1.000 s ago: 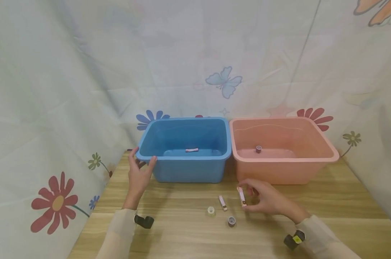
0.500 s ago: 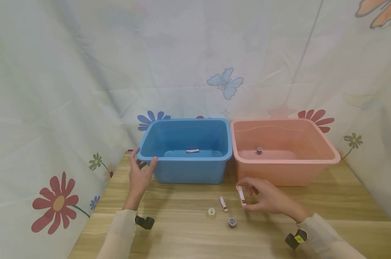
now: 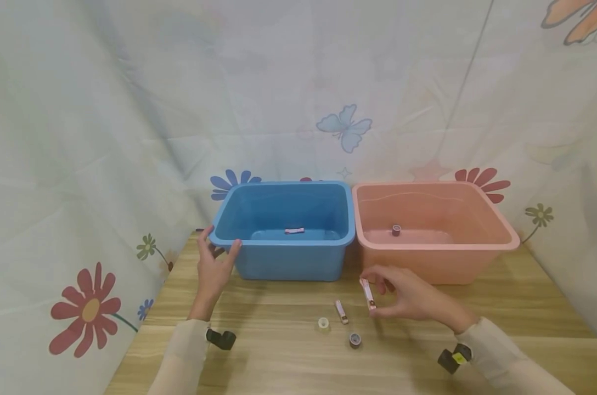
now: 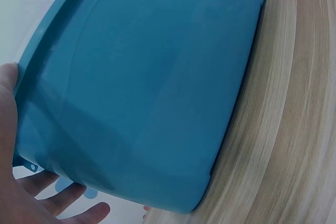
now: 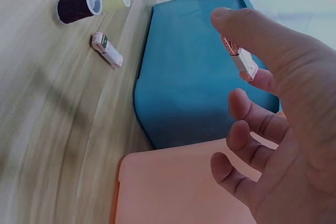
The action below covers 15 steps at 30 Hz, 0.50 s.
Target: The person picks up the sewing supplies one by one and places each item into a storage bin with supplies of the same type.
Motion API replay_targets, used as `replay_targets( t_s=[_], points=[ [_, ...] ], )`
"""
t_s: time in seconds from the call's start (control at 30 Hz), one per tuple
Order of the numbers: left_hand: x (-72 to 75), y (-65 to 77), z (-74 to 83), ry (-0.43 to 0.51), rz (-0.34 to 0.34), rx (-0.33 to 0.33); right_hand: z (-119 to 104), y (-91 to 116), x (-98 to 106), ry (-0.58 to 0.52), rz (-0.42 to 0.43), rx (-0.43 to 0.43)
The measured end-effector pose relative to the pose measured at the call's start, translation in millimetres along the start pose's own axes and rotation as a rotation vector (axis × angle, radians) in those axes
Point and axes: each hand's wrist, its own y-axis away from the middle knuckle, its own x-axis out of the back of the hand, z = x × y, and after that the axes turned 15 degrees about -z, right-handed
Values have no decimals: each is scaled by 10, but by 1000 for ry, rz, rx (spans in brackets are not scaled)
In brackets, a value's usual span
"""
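The right hand (image 3: 412,299) pinches a pink clip (image 3: 367,293) at lower centre; the left hand (image 3: 213,267), fingers spread, steadies the blue tub (image 3: 283,258); the light pinch could let it slip.

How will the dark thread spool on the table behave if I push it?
The dark thread spool stands on its end, so it would probably slide or tip. On its side, as a cylinder, it would likely roll across the smooth table. It looks small and probably light.
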Motion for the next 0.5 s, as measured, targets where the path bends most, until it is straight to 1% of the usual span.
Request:
replay_targets(
  t_s=[0.17, 0.5],
  points=[
    [-1, 4, 7, 4, 0, 9, -36, -4, 70, 12, -20, -5],
    [-5, -15, -14, 7, -4, 4, -113, -4, 230, 16, -41, 30]
  ],
)
